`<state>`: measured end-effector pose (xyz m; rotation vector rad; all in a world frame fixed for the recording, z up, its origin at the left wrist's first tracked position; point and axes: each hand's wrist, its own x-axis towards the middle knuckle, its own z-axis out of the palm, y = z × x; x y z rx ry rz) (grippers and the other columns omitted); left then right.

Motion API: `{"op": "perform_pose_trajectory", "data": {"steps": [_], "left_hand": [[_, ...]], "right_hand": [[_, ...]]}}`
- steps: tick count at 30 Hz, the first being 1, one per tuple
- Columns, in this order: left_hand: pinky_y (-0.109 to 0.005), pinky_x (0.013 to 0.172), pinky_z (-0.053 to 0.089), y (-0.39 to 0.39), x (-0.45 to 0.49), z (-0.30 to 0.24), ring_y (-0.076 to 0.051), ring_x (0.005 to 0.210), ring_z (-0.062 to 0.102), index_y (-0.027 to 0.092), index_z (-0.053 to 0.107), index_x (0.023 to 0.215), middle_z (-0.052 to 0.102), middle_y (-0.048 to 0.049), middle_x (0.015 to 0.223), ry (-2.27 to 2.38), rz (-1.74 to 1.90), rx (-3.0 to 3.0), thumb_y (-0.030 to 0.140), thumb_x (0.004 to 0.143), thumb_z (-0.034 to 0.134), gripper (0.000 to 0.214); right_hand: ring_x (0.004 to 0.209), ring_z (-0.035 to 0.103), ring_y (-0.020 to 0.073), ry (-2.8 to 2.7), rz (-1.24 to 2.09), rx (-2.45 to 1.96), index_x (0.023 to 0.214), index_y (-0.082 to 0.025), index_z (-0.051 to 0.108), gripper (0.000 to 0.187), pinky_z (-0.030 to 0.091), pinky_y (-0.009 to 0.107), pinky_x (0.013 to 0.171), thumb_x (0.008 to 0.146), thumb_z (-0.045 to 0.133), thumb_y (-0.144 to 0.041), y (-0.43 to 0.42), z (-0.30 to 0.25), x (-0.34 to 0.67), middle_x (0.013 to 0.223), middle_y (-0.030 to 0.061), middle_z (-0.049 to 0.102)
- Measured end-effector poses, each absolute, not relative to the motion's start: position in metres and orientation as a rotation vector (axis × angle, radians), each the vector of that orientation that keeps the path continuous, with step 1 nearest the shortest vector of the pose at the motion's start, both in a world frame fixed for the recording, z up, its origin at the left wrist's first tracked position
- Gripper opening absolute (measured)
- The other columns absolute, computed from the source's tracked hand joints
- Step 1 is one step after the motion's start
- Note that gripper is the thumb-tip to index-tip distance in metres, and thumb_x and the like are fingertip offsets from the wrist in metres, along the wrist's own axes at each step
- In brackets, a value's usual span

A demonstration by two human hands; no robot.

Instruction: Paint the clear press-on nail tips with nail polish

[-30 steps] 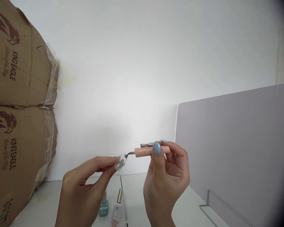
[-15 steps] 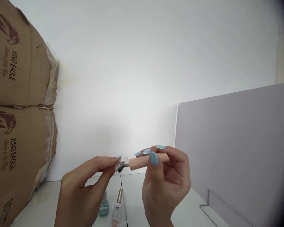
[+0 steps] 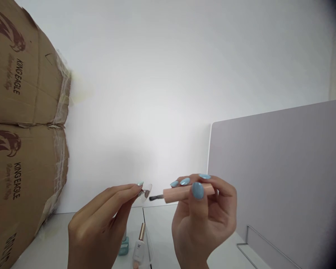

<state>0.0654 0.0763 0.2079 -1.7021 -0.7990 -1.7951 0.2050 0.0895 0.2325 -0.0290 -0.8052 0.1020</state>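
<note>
My left hand (image 3: 100,224) pinches a clear false nail tip (image 3: 145,194) between thumb and fingertips, held up over the desk. My right hand (image 3: 204,220) grips the peach handle of a nail polish brush (image 3: 184,193), lying level with its dark bristles pointing left. The bristles sit just right of the nail tip, with a small gap between them. Both hands have light blue painted nails.
Two small polish bottles stand on the white desk (image 3: 58,243) below my hands: a teal bottle (image 3: 124,244) and a pale bottle with a gold neck (image 3: 139,248). Stacked cardboard boxes (image 3: 22,130) fill the left. A grey divider panel (image 3: 280,175) stands at the right.
The brush touched the nail tip half a second ago and has since drawn back to the right. My left hand turned the nail tip more edge-on and lowered a little.
</note>
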Motion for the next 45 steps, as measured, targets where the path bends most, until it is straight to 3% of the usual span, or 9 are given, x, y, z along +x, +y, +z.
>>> {"op": "perform_pose_trajectory", "data": {"steps": [4, 12, 19, 25, 36, 41, 45], "left_hand": [[-0.02, 0.076, 0.062, 0.075, 0.067, 0.208, -0.012, 0.077, 0.08, 0.031, 0.076, 0.102, 0.084, 0.0071, 0.094, -0.778, -1.745, -1.71, 0.013, 0.097, 0.068, 0.02], [-0.028, 0.083, 0.062, 0.068, 0.07, 0.202, -0.016, 0.085, 0.081, 0.03, 0.076, 0.104, 0.085, 0.0045, 0.1, -0.789, -1.752, -1.689, 0.007, 0.096, 0.067, 0.026], [-0.029, 0.083, 0.063, 0.074, 0.07, 0.203, -0.017, 0.084, 0.081, 0.031, 0.077, 0.105, 0.085, 0.0041, 0.1, -0.791, -1.765, -1.673, 0.006, 0.096, 0.066, 0.028], [-0.026, 0.083, 0.063, 0.072, 0.068, 0.205, -0.016, 0.083, 0.081, 0.03, 0.076, 0.106, 0.085, 0.0034, 0.1, -0.747, -1.719, -1.704, 0.005, 0.095, 0.067, 0.029], [-0.025, 0.078, 0.063, 0.073, 0.066, 0.202, -0.015, 0.079, 0.081, 0.03, 0.075, 0.102, 0.085, 0.0053, 0.095, -0.785, -1.739, -1.673, 0.01, 0.096, 0.068, 0.022], [-0.021, 0.077, 0.062, 0.073, 0.066, 0.207, -0.013, 0.075, 0.08, 0.031, 0.074, 0.1, 0.084, 0.0078, 0.091, -0.825, -1.742, -1.691, 0.018, 0.099, 0.068, 0.015], [-0.019, 0.074, 0.062, 0.07, 0.068, 0.211, -0.011, 0.069, 0.079, 0.032, 0.073, 0.098, 0.083, 0.0097, 0.087, -0.798, -1.743, -1.715, 0.018, 0.098, 0.067, 0.015]], "right_hand": [[0.06, 0.07, 0.0125, -0.925, 0.045, -0.022, 0.093, -0.025, 0.072, 0.013, 0.062, 0.026, 0.055, 0.087, 0.083, -0.024, 0.087, 0.232, 0.203, 0.066, -0.0053, 0.071], [0.066, 0.073, 0.013, -0.706, 0.057, -0.137, 0.088, -0.024, 0.071, 0.02, 0.064, 0.027, 0.062, 0.079, 0.089, -0.024, 0.087, 0.237, 0.199, 0.063, -0.0063, 0.07], [0.061, 0.069, 0.0129, -0.731, 0.008, -0.089, 0.09, -0.024, 0.068, 0.019, 0.063, 0.028, 0.056, 0.084, 0.085, -0.029, 0.09, 0.235, 0.203, 0.066, -0.0055, 0.07], [0.059, 0.069, 0.0123, -0.912, -0.03, -0.065, 0.092, -0.025, 0.069, 0.014, 0.062, 0.028, 0.055, 0.086, 0.081, -0.021, 0.087, 0.234, 0.201, 0.068, -0.0061, 0.07], [0.077, 0.073, 0.0167, -0.67, 0.08, -0.226, 0.092, -0.024, 0.066, 0.02, 0.064, 0.034, 0.07, 0.085, 0.083, -0.031, 0.088, 0.236, 0.2, 0.065, -0.0047, 0.07], [0.061, 0.069, 0.0132, -0.769, 0.096, -0.13, 0.09, -0.023, 0.064, 0.019, 0.063, 0.03, 0.061, 0.089, 0.08, -0.032, 0.087, 0.235, 0.203, 0.064, -0.006, 0.069], [0.063, 0.07, 0.0125, -0.896, 0.132, -0.048, 0.094, -0.023, 0.067, 0.013, 0.063, 0.026, 0.06, 0.092, 0.079, -0.028, 0.084, 0.233, 0.202, 0.06, -0.0063, 0.069]]}}
